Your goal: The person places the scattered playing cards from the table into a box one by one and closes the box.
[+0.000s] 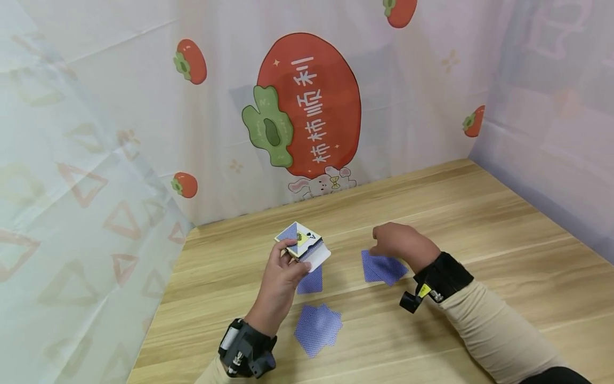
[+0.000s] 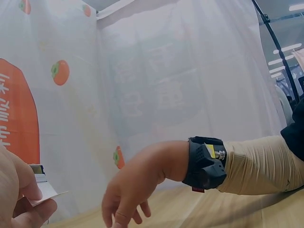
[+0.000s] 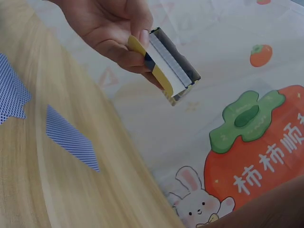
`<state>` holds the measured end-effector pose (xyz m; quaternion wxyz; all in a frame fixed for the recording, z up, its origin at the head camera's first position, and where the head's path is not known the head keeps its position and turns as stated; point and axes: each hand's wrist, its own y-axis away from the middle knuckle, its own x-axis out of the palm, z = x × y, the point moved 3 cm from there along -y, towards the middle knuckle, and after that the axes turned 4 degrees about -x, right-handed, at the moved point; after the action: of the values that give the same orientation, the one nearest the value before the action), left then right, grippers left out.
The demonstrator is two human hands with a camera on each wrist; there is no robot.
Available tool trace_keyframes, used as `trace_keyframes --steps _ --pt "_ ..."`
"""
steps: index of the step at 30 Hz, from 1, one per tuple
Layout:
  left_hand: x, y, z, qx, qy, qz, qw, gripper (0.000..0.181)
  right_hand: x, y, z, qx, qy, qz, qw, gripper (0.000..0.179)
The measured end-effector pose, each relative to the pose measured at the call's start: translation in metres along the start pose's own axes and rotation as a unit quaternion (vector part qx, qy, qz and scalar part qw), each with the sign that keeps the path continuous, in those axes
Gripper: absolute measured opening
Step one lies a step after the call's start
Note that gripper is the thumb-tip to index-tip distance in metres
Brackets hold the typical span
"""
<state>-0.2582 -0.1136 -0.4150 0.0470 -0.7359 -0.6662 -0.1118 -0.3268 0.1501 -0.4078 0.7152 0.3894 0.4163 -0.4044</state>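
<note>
- Your left hand (image 1: 277, 285) is clamped on the card box (image 1: 301, 240), fingers and thumb gripping it above the table (image 1: 225, 266); the white flap (image 1: 318, 257) stands open.
- Your right hand (image 1: 405, 245) hangs over the right-hand cards (image 1: 384, 268), fingers loosely bent and apart; contact with them cannot be told.
- The near cards (image 1: 316, 330) lie overlapping, face down.
- The middle cards (image 1: 310, 284) lie partly hidden behind the box.

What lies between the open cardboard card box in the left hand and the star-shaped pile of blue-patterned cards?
In the head view, a blue-patterned card, partly hidden by the box, then bare wooden table before the pile.
</note>
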Motion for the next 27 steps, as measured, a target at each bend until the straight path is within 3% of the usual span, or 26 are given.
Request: trace_keyframes --steps 10,18,27 --pt "0.000 0.001 -0.001 0.001 -0.007 0.000 1.0000 0.062 0.007 0.017 0.000 0.058 0.020 0.072 0.9955 0.037" --pt "0.001 0.001 -0.001 -0.002 -0.006 0.000 1.0000 0.062 0.017 0.018 0.008 0.017 0.064 0.089 0.9938 0.042" --pt "0.002 0.001 0.000 -0.004 -0.006 0.001 1.0000 0.062 0.029 0.014 0.023 -0.017 0.138 0.058 0.9886 0.039"
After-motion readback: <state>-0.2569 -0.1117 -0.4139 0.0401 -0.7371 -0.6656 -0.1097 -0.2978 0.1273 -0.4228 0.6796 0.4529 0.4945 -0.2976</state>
